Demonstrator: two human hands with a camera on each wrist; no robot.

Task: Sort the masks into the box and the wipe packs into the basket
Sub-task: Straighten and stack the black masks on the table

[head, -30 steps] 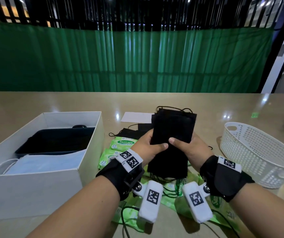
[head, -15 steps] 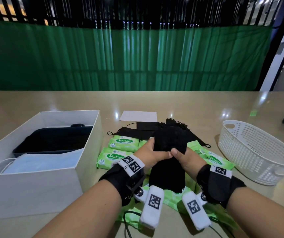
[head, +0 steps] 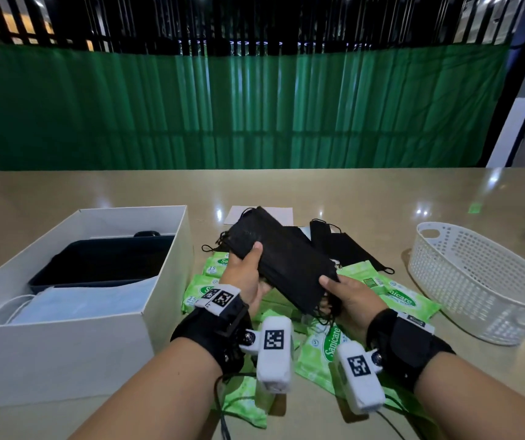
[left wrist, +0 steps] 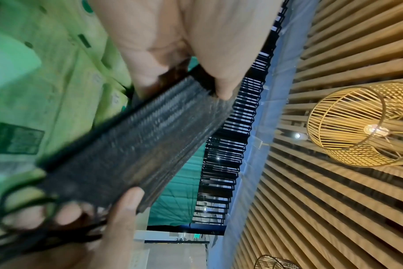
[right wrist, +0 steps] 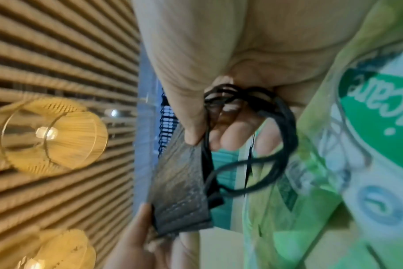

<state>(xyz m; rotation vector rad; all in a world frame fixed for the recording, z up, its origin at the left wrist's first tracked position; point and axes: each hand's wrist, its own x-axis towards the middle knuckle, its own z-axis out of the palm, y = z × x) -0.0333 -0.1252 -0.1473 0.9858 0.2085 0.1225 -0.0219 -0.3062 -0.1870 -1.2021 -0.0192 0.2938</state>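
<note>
Green wipe packs [head: 400,296] and loose black masks [head: 346,246] litter the beige table [head: 365,198] between the white cardboard box [head: 166,281] and the white perforated plastic basket [head: 477,281]. Above the packs, the left hand [head: 246,277] and right hand [head: 348,298] each grip an end of a tilted stack of black pleated masks [head: 283,262], ear loops dangling.

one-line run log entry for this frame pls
held: black mask stack | left hand: gripping | right hand: gripping | white box: partly filled | basket: empty | wipe packs: on table
</note>
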